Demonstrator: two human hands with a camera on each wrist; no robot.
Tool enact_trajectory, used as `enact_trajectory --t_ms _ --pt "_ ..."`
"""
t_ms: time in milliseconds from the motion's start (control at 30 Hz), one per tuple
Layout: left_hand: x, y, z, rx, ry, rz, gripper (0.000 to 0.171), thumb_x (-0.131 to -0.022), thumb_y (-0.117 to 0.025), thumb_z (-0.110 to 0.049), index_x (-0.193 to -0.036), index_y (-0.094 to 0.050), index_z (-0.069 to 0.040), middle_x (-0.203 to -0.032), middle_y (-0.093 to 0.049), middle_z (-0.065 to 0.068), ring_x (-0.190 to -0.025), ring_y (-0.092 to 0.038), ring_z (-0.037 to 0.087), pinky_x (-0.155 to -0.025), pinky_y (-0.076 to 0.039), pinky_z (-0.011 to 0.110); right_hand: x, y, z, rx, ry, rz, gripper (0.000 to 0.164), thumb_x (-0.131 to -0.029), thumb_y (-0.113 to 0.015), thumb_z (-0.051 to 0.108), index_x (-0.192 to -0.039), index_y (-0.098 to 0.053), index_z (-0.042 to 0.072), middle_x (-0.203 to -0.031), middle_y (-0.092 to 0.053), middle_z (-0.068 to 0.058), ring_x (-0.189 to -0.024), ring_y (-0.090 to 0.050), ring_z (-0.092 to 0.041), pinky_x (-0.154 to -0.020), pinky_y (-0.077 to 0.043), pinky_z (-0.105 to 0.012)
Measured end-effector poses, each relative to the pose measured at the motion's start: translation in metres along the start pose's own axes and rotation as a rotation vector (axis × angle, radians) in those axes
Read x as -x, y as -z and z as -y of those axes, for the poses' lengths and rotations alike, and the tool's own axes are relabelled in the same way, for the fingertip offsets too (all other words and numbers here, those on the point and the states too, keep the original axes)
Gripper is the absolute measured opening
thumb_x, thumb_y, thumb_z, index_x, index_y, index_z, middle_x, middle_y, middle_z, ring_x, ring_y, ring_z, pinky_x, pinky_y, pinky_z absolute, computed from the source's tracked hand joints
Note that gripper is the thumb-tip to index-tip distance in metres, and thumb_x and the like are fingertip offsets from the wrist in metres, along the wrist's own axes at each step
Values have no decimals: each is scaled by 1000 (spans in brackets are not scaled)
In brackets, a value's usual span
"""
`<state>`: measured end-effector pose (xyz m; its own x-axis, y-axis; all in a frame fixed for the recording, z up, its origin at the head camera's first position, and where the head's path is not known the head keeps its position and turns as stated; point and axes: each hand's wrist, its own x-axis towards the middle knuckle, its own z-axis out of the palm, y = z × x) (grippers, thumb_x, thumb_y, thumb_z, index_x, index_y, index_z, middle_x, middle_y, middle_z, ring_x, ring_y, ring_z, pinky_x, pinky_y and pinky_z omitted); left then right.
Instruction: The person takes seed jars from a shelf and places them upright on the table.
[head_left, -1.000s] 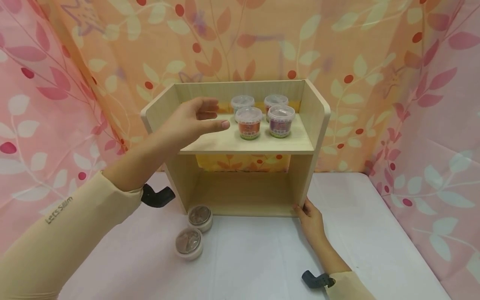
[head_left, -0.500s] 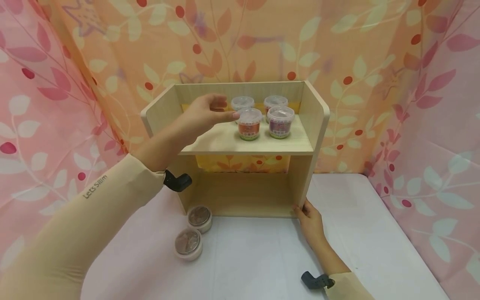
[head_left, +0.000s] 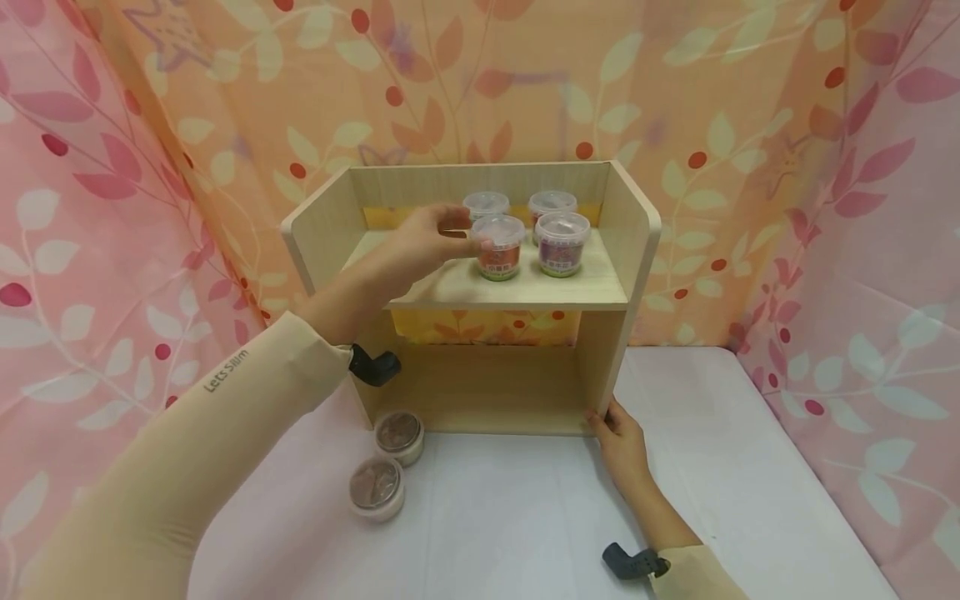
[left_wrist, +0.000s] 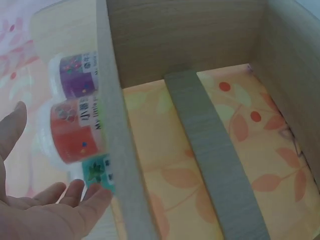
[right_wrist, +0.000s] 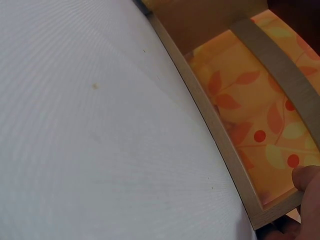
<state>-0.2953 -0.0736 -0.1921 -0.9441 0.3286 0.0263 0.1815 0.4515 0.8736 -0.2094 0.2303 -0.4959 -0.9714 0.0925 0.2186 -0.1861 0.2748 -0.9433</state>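
My left hand (head_left: 420, 247) reaches over the upper board of a small wooden shelf (head_left: 495, 306). Its thumb and fingers are spread at the left side of a clear-lidded plastic cup with a red label (head_left: 501, 260). In the left wrist view, a gap shows between the fingers (left_wrist: 75, 192) and this red-labelled cup (left_wrist: 75, 132). Beside that cup stands a purple-labelled cup (head_left: 561, 252). Behind are a teal-labelled cup (left_wrist: 97, 171) and another lidded cup (head_left: 552, 202). Low down, my right hand (head_left: 625, 446) grips the front edge of the shelf's right side panel, thumb inside, fingers outside.
Two round tubs with brown tops, a rear one (head_left: 401, 435) and a front one (head_left: 377, 487), stand on the white table (head_left: 510, 517) by the shelf's lower left corner. Side panels rise at both ends of the upper board. Patterned cloth (head_left: 480, 83) hangs behind.
My left hand has moved right and slightly down, from the left part of the upper board to the red-labelled cup. The right hand, cups and tubs have stayed in place.
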Motion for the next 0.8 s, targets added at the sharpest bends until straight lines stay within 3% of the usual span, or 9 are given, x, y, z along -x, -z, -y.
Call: enact_trajectory --t_ms 200,467,633,800 --pt "-6 -10 5 59 -18 8 85 -88 -83 -33 -156 -38 -7 -153 -50 5 -139 -50 20 -114 -44 37 -1 0 -1 13 11 0 55 -103 -60 7 -153 -40 -4 -147 -52 -28 -134 -54 -39 -92 -45 -6" --pt "-14 -20 7 69 -70 2 72 -88 -83 -27 -149 -50 -8 -133 -63 4 -123 -59 18 -110 -47 35 -10 -3 -36 -16 21 -26 55 -104 -61 12 -155 -42 4 -149 -53 -23 -134 -55 -35 -93 -44 -5" --pt "-18 -22 6 64 -35 -18 80 -87 -84 -28 -153 -44 -8 -133 -62 4 -121 -58 16 -109 -47 33 -11 -3 -42 -14 32 -32 55 -104 -62 16 -155 -43 8 -148 -55 -19 -133 -57 -34 -94 -46 -9" --pt "-21 -23 6 86 -4 -23 84 -87 -85 -27 -155 -41 -7 -137 -60 7 -123 -58 17 -109 -48 32 -9 -3 -32 -23 12 -20 55 -104 -60 11 -156 -41 5 -148 -53 -22 -133 -55 -35 -92 -45 -6"
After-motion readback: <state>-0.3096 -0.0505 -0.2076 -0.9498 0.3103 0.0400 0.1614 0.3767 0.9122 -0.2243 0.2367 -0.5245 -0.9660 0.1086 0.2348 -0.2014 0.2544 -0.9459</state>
